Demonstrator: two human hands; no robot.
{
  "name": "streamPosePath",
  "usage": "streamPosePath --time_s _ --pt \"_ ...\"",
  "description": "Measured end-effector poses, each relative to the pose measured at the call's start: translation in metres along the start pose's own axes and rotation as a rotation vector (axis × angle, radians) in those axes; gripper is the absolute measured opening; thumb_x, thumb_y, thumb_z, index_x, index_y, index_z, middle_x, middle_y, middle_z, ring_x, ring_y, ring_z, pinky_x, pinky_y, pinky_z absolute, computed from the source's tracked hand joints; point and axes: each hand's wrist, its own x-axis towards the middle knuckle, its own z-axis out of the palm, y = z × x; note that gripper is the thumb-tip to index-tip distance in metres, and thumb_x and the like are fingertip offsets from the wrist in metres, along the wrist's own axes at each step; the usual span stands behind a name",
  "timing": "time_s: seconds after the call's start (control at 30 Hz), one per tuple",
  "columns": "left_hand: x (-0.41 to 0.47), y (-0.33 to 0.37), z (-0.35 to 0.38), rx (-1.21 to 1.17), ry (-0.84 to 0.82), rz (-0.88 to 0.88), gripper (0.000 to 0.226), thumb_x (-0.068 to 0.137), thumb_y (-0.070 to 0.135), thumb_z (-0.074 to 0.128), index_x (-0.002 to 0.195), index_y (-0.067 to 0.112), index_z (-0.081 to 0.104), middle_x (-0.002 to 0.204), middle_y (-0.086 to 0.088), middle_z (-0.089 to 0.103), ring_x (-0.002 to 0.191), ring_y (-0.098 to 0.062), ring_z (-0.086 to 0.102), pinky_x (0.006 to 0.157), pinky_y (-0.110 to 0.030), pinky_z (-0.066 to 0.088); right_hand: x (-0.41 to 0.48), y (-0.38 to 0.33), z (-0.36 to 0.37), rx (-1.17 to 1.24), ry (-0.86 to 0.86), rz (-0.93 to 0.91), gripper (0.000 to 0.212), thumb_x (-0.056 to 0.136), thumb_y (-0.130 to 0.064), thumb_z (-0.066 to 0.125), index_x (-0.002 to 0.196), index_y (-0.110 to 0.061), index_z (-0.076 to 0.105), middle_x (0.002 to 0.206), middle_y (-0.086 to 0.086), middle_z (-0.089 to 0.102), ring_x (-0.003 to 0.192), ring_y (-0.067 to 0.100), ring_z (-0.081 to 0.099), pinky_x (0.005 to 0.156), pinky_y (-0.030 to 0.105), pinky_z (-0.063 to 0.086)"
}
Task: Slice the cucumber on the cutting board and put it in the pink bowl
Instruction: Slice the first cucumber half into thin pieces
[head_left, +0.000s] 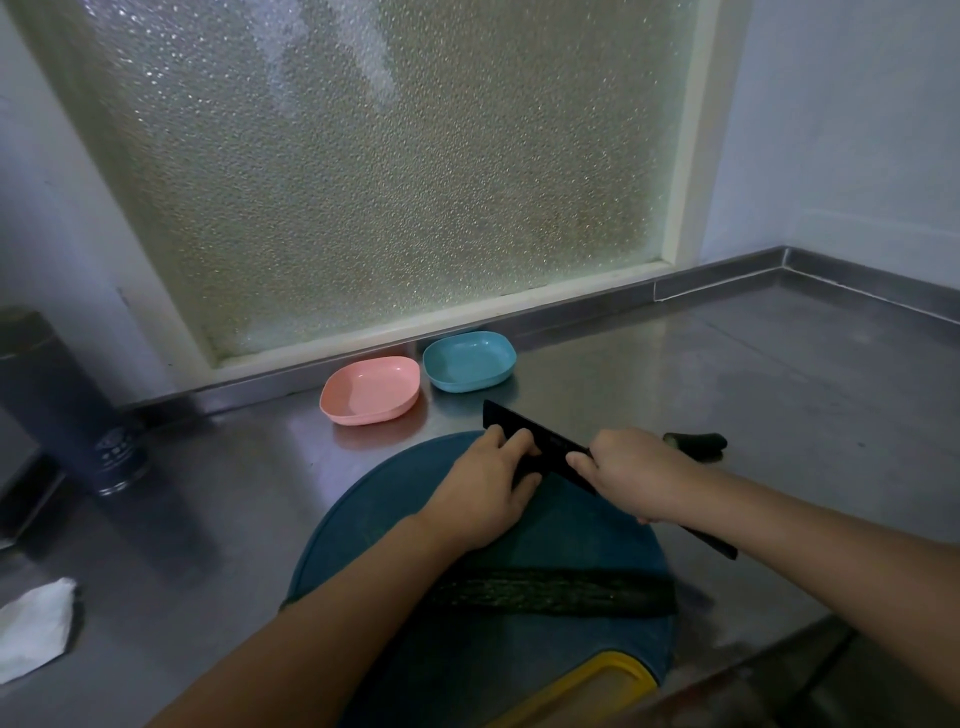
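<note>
Cucumber (550, 592) lying across near part of blue cutting board (363, 519), partly hidden by left forearm (322, 623). Farther back on board, left hand (485, 491) with fingers curled together on dark piece (524, 470) under blade of black knife (540, 441). Right hand (631, 480) clamped round knife handle. Behind board: pink bowl (371, 389) and blue bowl (469, 361), beside each other, below frosted window (389, 182). Cucumber stub (696, 447) on counter (779, 389) behind right hand. Far left: dark bottle (62, 400), white tissue (31, 629).

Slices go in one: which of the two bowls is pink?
The left bowl is pink; the right bowl, closer to the window frame, is blue.
</note>
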Motion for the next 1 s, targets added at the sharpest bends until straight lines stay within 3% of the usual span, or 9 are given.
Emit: streamPosePath --time_s 0.13,0.37,0.6,0.87,1.0 --pt "-0.001 -0.001 0.001 -0.012 0.004 -0.007 0.027 0.091 0.032 0.053 0.116 0.025 0.047 0.11 0.002 0.047 0.096 -0.013 0.051 0.083 -0.026 0.043 0.002 0.005 0.005 0.038 0.029 -0.009 0.046 0.101 -0.042 0.034 0.075 -0.009 0.052 0.057 0.008 0.055 0.037 0.014 0.052 0.04 0.023 0.039" --pt "0.0 -0.001 0.0 -0.017 0.006 -0.007 0.026 0.09 0.031 0.053 0.115 0.025 0.047 0.111 0.0 0.048 0.097 -0.015 0.052 0.084 -0.026 0.042 -0.006 0.011 0.001 0.029 0.017 0.011 0.046 0.102 -0.041 0.032 0.073 -0.01 0.048 0.05 0.007 0.054 0.036 0.013 0.051 0.039 0.022 0.04" --pt "-0.001 0.002 -0.002 -0.009 0.008 0.0 0.027 0.091 0.031 0.053 0.117 0.024 0.047 0.112 0.004 0.045 0.099 -0.01 0.049 0.08 -0.017 0.033 -0.009 0.011 -0.009 0.065 0.043 -0.021 0.051 0.101 -0.043 0.032 0.069 -0.008 0.05 0.048 0.008 0.054 0.04 0.019 0.054 0.058 0.033 0.055" --pt "0.0 0.0 -0.001 -0.004 0.001 -0.004 0.027 0.091 0.032 0.053 0.116 0.023 0.047 0.112 0.002 0.046 0.099 -0.013 0.051 0.081 -0.019 0.036 -0.009 0.008 -0.013 0.067 0.002 -0.001 0.048 0.102 -0.043 0.03 0.069 -0.011 0.044 0.046 0.008 0.053 0.035 0.015 0.049 0.041 0.023 0.045" --pt "0.0 -0.002 0.0 -0.008 0.001 0.002 0.026 0.091 0.032 0.053 0.115 0.023 0.047 0.111 0.001 0.047 0.098 -0.013 0.051 0.081 -0.021 0.038 -0.005 0.011 -0.013 0.112 -0.034 0.007 0.049 0.102 -0.043 0.031 0.068 -0.01 0.045 0.037 0.004 0.051 0.031 0.013 0.048 0.04 0.022 0.044"
